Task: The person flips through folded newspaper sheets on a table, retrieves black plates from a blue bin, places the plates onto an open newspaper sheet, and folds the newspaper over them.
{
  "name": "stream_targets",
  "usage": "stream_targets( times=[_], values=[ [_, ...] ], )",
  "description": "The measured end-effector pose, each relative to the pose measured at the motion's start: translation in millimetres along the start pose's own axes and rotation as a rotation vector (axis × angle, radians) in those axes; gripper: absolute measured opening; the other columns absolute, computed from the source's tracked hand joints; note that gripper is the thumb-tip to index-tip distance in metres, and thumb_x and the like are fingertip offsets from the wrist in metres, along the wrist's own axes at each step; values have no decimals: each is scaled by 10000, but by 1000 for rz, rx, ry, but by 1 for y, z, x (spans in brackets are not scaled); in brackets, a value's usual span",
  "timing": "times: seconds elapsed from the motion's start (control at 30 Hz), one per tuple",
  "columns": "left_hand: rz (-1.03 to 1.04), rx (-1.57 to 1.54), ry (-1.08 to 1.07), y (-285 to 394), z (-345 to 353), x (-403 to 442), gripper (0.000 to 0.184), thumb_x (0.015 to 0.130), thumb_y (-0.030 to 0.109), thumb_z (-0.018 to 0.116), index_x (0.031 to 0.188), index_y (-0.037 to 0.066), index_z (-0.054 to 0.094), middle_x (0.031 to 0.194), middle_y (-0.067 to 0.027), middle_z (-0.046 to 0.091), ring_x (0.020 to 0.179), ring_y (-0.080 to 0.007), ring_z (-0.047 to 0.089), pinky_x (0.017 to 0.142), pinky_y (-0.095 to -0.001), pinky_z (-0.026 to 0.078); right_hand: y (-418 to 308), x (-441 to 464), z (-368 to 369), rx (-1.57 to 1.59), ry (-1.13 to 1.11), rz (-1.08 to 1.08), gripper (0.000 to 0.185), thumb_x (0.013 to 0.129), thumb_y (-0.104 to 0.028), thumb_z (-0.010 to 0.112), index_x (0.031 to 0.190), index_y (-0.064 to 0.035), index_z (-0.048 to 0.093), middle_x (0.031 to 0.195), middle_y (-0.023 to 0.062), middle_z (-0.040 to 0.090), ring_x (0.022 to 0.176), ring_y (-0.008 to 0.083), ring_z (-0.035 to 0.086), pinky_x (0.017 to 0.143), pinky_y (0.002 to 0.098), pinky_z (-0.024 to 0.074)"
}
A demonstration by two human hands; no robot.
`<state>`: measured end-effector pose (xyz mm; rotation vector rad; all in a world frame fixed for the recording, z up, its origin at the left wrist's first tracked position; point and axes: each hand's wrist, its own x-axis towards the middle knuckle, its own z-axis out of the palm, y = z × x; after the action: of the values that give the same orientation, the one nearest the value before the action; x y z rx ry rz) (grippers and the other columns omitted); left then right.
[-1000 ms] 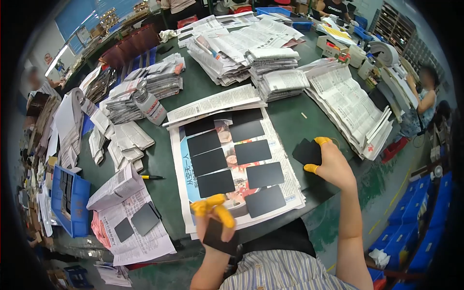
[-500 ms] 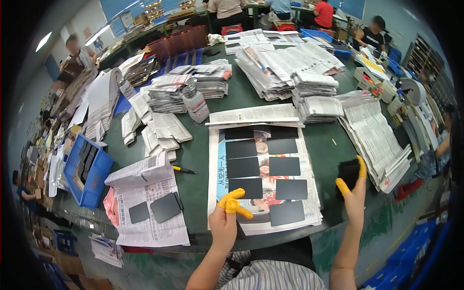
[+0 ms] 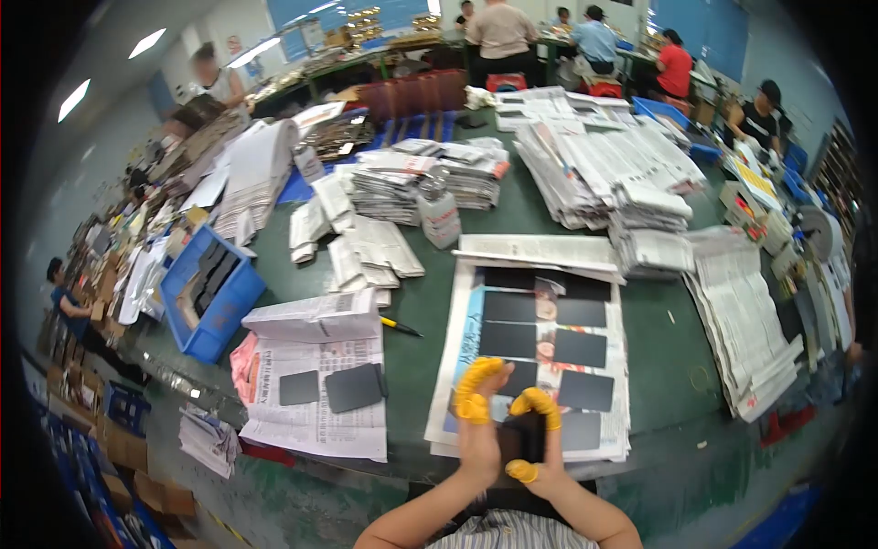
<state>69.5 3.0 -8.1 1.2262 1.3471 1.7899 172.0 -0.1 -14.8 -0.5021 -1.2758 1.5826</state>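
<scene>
1. At the near edge of the white printed newspaper sheet (image 3: 448, 375), my two hands have come together; half a second ago they were well apart, one towards each side of it.
2. My right hand (image 3: 540, 444), wearing yellow finger caps (image 3: 534, 401), has swung in from the green tabletop (image 3: 668, 366) right of the sheet. Thumb and fingers are curled, half closed, around the flat black rectangular pieces (image 3: 523, 439); how many, I cannot tell.
3. My left hand (image 3: 480, 421), capped in yellow too, is just beside it, fingers partly bent. Whether it has hold of anything I cannot tell; a second ago it carried a dark piece.
4. On the sheet, the dark rectangular plates (image 3: 586, 391) lie in two columns as before, my left hand partly covering the nearest left one.
5. To the left, the black-and-yellow pen (image 3: 401, 327) and the blue plastic tray (image 3: 218, 327) keep their places on the tabletop.
6. My view has swung leftward and up, showing more of a person in a red top (image 3: 674, 71).
</scene>
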Motion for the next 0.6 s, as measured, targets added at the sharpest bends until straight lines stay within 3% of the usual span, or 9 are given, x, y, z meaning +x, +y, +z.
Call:
stream_targets(
  times=[0.03,0.2,0.23,0.27,0.4,0.47,0.5,0.53,0.6],
  values=[
    [-133,-241,-16,-3,4,-5,548,996,409,236,1360,7,311,1325,-120,448,1148,-175,472,988,-317,354,20,-4,-13,-300,-116,-59,903,723,-250,777,1390,-54,201,1288,117,346,1154,227,404,993,356,314],
    [-281,-396,62,-22,5,-22,489,1001,315,256,1407,42,234,1423,-86,331,1312,-168,304,1045,-307,296,19,-17,4,24,47,-33,1028,710,-592,688,1405,-22,190,1302,111,404,1190,236,425,1020,368,323],
    [-332,-383,63,-20,5,-22,483,1001,313,264,1402,44,246,1405,-85,351,1289,-166,326,1038,-308,298,25,-17,7,54,79,-159,939,687,-565,722,1350,-41,311,1305,107,393,1155,244,442,1027,373,323],
    [-383,-374,63,-19,4,-22,477,1001,311,272,1398,46,259,1387,-84,371,1266,-163,349,1032,-309,300,23,-14,-6,103,-163,-87,1064,667,-388,803,1419,-67,122,1335,141,346,1216,286,391,1018,419,310],
    [-289,-464,59,-25,4,-21,425,972,236,395,1344,35,358,1329,-96,439,1232,-187,415,1032,-314,311,34,-17,-3,-654,-148,-459,614,605,-183,799,1142,-71,524,1197,124,478,1020,255,497,866,384,389],
    [-475,-680,70,-7,4,-19,375,978,165,390,1330,35,385,1303,-73,458,1196,-142,431,1013,-267,310,7,-11,10,-892,-92,-581,345,871,-203,624,1119,13,520,1062,160,558,952,288,525,886,406,410],
    [-282,-643,-80,-44,5,-24,404,969,146,403,1356,35,361,1313,-73,449,1209,-150,422,1028,-280,297,1,-11,11,-854,9,-528,332,882,-227,601,1108,2,520,1045,148,547,944,276,515,881,404,399],
    [-351,-644,-22,-18,0,-20,713,718,295,773,1300,60,436,1254,-152,526,1130,-264,516,941,-384,400,-3,-10,10,-822,111,-472,323,893,-252,578,1097,-9,519,1029,136,537,936,265,505,876,402,389],
    [-207,-456,-479,-33,-15,-24,433,965,144,407,1376,28,334,1322,-77,440,1219,-165,418,1040,-294,287,-3,-10,7,-710,286,-412,304,916,-249,542,1105,-13,515,1040,125,506,958,256,496,861,378,395]
  ],
)
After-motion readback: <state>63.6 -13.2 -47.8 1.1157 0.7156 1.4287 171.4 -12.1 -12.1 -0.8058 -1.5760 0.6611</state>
